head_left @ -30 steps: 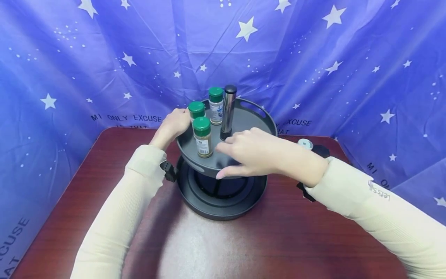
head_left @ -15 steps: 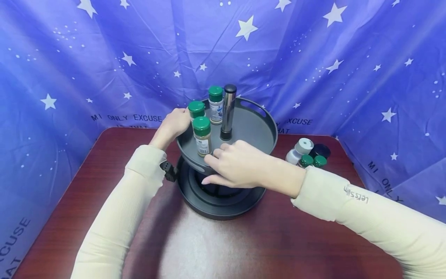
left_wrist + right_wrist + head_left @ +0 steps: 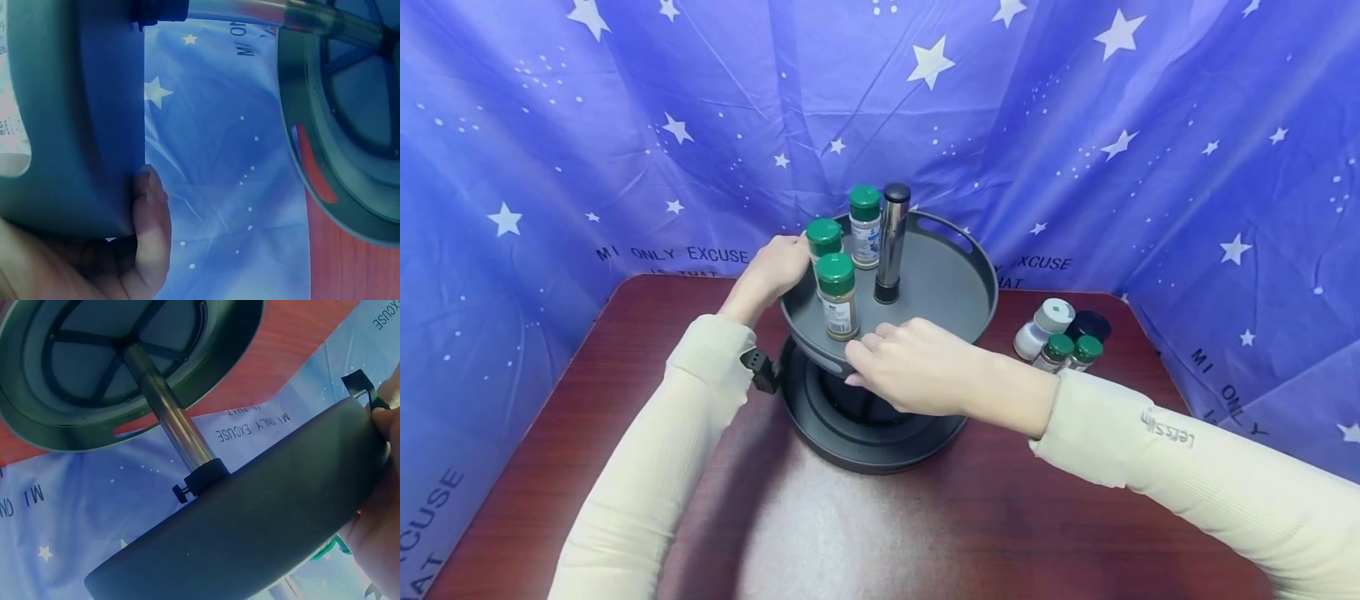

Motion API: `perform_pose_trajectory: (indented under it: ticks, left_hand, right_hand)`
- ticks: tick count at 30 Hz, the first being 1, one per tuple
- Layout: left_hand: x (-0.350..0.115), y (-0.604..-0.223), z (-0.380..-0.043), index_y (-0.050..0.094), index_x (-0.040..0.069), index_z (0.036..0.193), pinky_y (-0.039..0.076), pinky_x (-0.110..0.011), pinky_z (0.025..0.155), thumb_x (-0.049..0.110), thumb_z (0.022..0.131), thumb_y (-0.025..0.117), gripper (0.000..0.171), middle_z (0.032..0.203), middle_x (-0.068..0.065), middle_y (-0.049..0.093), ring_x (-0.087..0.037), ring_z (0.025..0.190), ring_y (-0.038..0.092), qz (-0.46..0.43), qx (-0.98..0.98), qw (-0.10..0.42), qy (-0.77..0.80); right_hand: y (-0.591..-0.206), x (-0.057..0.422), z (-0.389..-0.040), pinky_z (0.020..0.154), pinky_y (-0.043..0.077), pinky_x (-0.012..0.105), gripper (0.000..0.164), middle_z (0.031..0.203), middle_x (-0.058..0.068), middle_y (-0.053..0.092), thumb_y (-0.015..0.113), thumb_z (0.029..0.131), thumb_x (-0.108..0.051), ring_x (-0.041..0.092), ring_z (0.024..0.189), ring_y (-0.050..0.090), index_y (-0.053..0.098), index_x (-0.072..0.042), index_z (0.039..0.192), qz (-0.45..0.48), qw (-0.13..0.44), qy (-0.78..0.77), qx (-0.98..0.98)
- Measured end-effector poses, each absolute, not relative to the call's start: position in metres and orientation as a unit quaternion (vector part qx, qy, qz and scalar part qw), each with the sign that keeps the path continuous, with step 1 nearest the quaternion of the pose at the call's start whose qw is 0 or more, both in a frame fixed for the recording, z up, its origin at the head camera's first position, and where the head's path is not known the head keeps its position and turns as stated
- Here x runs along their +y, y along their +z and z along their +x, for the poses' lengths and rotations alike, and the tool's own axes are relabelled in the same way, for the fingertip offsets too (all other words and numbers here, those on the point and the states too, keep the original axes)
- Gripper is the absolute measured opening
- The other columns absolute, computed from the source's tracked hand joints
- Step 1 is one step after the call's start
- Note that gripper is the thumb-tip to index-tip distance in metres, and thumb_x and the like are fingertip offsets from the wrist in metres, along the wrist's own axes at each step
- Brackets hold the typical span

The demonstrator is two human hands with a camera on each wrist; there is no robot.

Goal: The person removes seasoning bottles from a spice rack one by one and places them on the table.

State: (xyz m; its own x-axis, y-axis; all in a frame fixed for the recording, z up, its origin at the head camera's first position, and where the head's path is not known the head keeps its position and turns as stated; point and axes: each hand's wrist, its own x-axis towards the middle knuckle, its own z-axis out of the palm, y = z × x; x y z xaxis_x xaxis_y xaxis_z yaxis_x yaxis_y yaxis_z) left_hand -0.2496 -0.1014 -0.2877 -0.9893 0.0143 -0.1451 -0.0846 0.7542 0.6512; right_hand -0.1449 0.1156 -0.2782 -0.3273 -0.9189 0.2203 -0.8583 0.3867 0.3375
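Note:
A two-tier dark grey round rack stands on the table, its upper tray (image 3: 940, 292) held on a metal post (image 3: 891, 242) above the lower tray (image 3: 880, 461). My left hand (image 3: 781, 265) grips the upper tray's left rim; the left wrist view shows fingers (image 3: 152, 231) curled beneath it. At the front rim, my right hand (image 3: 917, 367) holds the edge, fingers over the top and thumb tucked below. Three green-capped spice jars stand upright on the left of that tray: one near the front (image 3: 838, 312), another behind it (image 3: 824, 242), the third near the post (image 3: 865, 237).
Right of the rack, a white-capped shaker (image 3: 1037, 329), two green-capped jars (image 3: 1058, 348) and a black lid (image 3: 1088, 325) are grouped, partly behind my sleeve. A small clamp screw (image 3: 181, 492) sticks out beneath the upper tray. A blue star-printed curtain (image 3: 700, 125) surrounds the reddish-brown table (image 3: 1022, 517).
My right hand has moved down and left from over the tray to its front rim, and the thumb has tucked under. The jars at right came into view. The left hand stays put.

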Motion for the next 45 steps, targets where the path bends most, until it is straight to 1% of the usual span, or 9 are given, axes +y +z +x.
perform_pose_trajectory:
  ticks: [7, 11, 15, 18, 20, 23, 26, 35, 45]
  left_hand:
    - [-0.101, -0.288, -0.248, 0.044, 0.008, 0.148, 0.037, -0.047, 0.114, 0.047, 0.106, 0.019, 0.063, 0.156, -0.014, 0.04, -0.031, 0.142, 0.04, -0.023, 0.913, 0.093, 0.398]
    - [-0.101, -0.288, -0.248, 0.046, 0.007, 0.146, 0.055, -0.04, 0.085, 0.045, 0.106, 0.019, 0.062, 0.143, -0.018, 0.051, -0.025, 0.103, 0.062, -0.03, 0.892, 0.115, 0.436]
    - [-0.102, -0.288, -0.249, 0.046, 0.006, 0.145, 0.057, -0.032, 0.061, 0.045, 0.107, 0.019, 0.062, 0.129, -0.017, 0.056, -0.019, 0.077, 0.063, -0.034, 0.877, 0.133, 0.461]
    - [-0.103, -0.288, -0.249, 0.048, 0.005, 0.144, 0.056, -0.032, 0.07, 0.044, 0.107, 0.02, 0.06, 0.132, -0.016, 0.055, -0.021, 0.091, 0.061, -0.025, 0.878, 0.131, 0.46]
    - [-0.103, -0.288, -0.25, 0.049, 0.004, 0.142, 0.054, -0.037, 0.084, 0.042, 0.107, 0.021, 0.058, 0.137, -0.017, 0.053, -0.024, 0.107, 0.058, -0.017, 0.881, 0.125, 0.457]
    - [-0.104, -0.289, -0.252, 0.048, 0.002, 0.143, 0.045, -0.043, 0.106, 0.039, 0.107, 0.023, 0.056, 0.149, -0.016, 0.046, -0.028, 0.131, 0.048, -0.007, 0.887, 0.113, 0.448]
    - [-0.105, -0.288, -0.253, 0.042, 0.001, 0.148, 0.034, -0.046, 0.117, 0.037, 0.108, 0.025, 0.056, 0.157, -0.015, 0.037, -0.029, 0.145, 0.035, -0.003, 0.89, 0.109, 0.443]
    - [-0.105, -0.286, -0.254, 0.042, -0.003, 0.144, 0.035, -0.045, 0.115, 0.035, 0.107, 0.028, 0.054, 0.145, -0.019, 0.045, -0.029, 0.135, 0.042, 0.003, 0.878, 0.114, 0.465]
    - [-0.106, -0.287, -0.254, 0.033, -0.001, 0.151, 0.027, -0.045, 0.122, 0.037, 0.107, 0.026, 0.058, 0.158, -0.016, 0.034, -0.029, 0.148, 0.03, 0.001, 0.869, 0.112, 0.482]
  right_hand:
    - [-0.275, 0.122, -0.144, 0.044, 0.041, 0.032, 0.028, 0.066, -0.001, 0.056, 0.057, 0.099, -0.033, 0.02, 0.058, 0.052, 0.051, -0.011, 0.083, 0.553, 0.166, -0.074, -0.813]
    - [-0.274, 0.126, -0.144, 0.043, 0.039, 0.032, 0.029, 0.066, -0.002, 0.056, 0.059, 0.099, -0.034, 0.02, 0.057, 0.052, 0.05, -0.011, 0.082, 0.55, 0.155, -0.072, -0.818]
    - [-0.272, 0.13, -0.143, 0.043, 0.038, 0.031, 0.03, 0.066, -0.003, 0.056, 0.06, 0.098, -0.036, 0.02, 0.058, 0.052, 0.051, -0.011, 0.082, 0.549, 0.144, -0.072, -0.82]
    - [-0.269, 0.134, -0.143, 0.043, 0.038, 0.031, 0.03, 0.066, -0.003, 0.056, 0.061, 0.097, -0.036, 0.019, 0.058, 0.052, 0.052, -0.011, 0.082, 0.548, 0.125, -0.078, -0.824]
    - [-0.267, 0.137, -0.143, 0.044, 0.039, 0.031, 0.03, 0.067, -0.002, 0.057, 0.062, 0.096, -0.036, 0.019, 0.059, 0.054, 0.053, -0.011, 0.082, 0.545, 0.109, -0.083, -0.827]
    - [-0.261, 0.144, -0.143, 0.048, 0.042, 0.03, 0.027, 0.068, -0.002, 0.057, 0.064, 0.095, -0.033, 0.018, 0.063, 0.055, 0.055, -0.012, 0.082, 0.539, 0.077, -0.094, -0.833]
    - [-0.254, 0.15, -0.144, 0.056, 0.046, 0.031, 0.023, 0.071, -0.002, 0.058, 0.067, 0.093, -0.031, 0.018, 0.067, 0.057, 0.057, -0.014, 0.082, 0.533, 0.053, -0.109, -0.837]
    - [-0.236, 0.171, -0.152, 0.069, 0.041, 0.032, 0.016, 0.073, -0.006, 0.058, 0.077, 0.082, -0.031, 0.02, 0.073, 0.059, 0.065, -0.021, 0.083, 0.496, 0.019, -0.157, -0.854]
    - [-0.229, 0.181, -0.163, 0.085, 0.044, 0.04, 0.016, 0.076, -0.007, 0.064, 0.081, 0.078, -0.026, 0.018, 0.082, 0.065, 0.065, -0.022, 0.08, 0.469, 0.007, -0.184, -0.864]
